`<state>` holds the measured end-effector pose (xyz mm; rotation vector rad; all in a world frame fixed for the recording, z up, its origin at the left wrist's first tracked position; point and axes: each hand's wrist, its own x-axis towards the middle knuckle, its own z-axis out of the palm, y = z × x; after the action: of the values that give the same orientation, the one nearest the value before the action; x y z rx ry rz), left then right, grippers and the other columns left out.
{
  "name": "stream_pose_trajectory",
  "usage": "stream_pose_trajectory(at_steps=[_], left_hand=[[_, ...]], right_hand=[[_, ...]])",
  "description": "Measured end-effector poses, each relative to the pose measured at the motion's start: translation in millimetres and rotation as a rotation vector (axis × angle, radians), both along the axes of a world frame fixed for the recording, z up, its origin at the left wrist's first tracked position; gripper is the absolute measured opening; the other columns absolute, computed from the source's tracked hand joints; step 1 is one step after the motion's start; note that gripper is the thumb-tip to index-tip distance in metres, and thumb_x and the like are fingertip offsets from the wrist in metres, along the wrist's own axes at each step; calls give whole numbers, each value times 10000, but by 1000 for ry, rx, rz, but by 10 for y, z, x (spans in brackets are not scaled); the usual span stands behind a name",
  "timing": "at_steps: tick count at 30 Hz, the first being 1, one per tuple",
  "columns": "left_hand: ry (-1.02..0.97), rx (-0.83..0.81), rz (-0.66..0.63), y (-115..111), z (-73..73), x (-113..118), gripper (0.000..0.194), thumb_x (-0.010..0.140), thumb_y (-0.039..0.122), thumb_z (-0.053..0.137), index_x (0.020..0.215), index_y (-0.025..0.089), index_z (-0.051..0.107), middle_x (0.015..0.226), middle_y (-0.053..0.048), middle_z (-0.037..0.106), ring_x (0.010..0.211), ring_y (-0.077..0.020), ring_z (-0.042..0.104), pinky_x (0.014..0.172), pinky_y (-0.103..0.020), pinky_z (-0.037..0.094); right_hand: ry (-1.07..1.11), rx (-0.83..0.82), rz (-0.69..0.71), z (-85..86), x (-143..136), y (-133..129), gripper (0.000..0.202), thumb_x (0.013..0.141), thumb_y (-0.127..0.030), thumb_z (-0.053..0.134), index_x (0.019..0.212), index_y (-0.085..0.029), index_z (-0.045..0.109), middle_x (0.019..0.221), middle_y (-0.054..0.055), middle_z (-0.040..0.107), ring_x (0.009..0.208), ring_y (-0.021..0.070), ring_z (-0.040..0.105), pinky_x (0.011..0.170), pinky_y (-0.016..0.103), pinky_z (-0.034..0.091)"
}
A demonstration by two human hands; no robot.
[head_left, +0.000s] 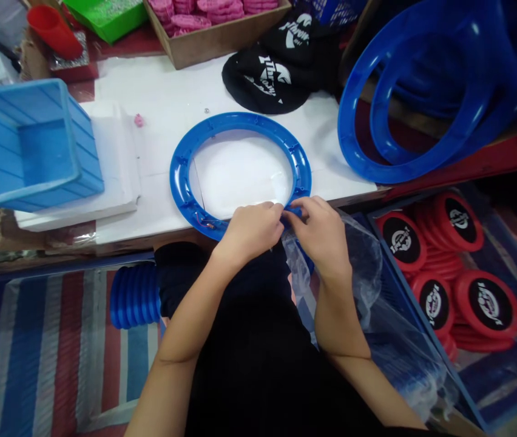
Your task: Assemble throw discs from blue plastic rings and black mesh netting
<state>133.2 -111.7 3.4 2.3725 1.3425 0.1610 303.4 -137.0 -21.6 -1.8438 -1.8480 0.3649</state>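
Observation:
A blue plastic ring point(244, 121) lies on the white-covered table with its hollow, ribbed side up. Small reddish parts, perhaps wires, show inside its channel at the front left. My left hand point(256, 229) is closed at the ring's near edge; whatever its fingers hold is hidden. Close beside it, my right hand point(321, 233) pinches a bit of blue plastic point(298, 212) between thumb and fingers. I cannot tell whether that bit is separate from the ring. The fingertips of both hands almost meet.
A light-blue bin point(76, 136) stands left. Behind are a carton point(222, 37) of pink pieces, a green tray point(108, 18) and black printed fabric point(265, 76). More blue rings point(354, 124) lean at right. Red discs point(486, 303) fill a crate below; clear plastic point(368, 267) hangs nearby.

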Motion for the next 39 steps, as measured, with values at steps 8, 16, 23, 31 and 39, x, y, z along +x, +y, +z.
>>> stream_pose_trajectory(at_steps=[8, 16, 23, 31, 39], left_hand=[[-166, -72, 9, 94, -87, -130, 220, 977, 261, 556, 870, 217, 743, 923, -65, 800, 860, -238, 713, 681, -327, 419], [-234, -97, 36, 72, -119, -129, 185, 932, 247, 595, 852, 225, 761, 914, -55, 805, 839, -228, 694, 661, -317, 386], [-245, -116, 32, 67, -97, -142, 175, 916, 242, 598, 844, 232, 758, 883, -45, 789, 820, -216, 672, 643, -310, 358], [-262, -128, 25, 82, -112, -142, 171, 913, 243, 594, 824, 220, 739, 887, -34, 793, 820, -211, 673, 645, -321, 326], [-272, -117, 4, 91, -124, -151, 182, 926, 261, 590, 839, 223, 746, 866, -43, 782, 807, -208, 666, 645, -319, 341]], right_hand=[[104, -73, 190, 149, 179, -9, 60, 965, -265, 696, 910, -248, 683, 880, 25, 661, 811, 215, 628, 752, 355, 475], [31, 116, 362, 228, 270, 111, 89, 1000, -221, 639, 956, -265, 703, 996, 63, 636, 949, 249, 653, 879, 420, 551], [135, -6, 396, 230, 338, 288, 71, 936, -205, 703, 907, -249, 750, 961, 38, 660, 797, 192, 610, 741, 365, 512], [186, -32, 287, 208, 280, 290, 82, 887, -195, 728, 818, -238, 714, 843, 13, 655, 738, 179, 564, 703, 351, 453], [268, -22, 136, 120, 205, 168, 59, 864, -201, 732, 829, -235, 699, 832, 10, 692, 736, 181, 613, 711, 346, 482]])
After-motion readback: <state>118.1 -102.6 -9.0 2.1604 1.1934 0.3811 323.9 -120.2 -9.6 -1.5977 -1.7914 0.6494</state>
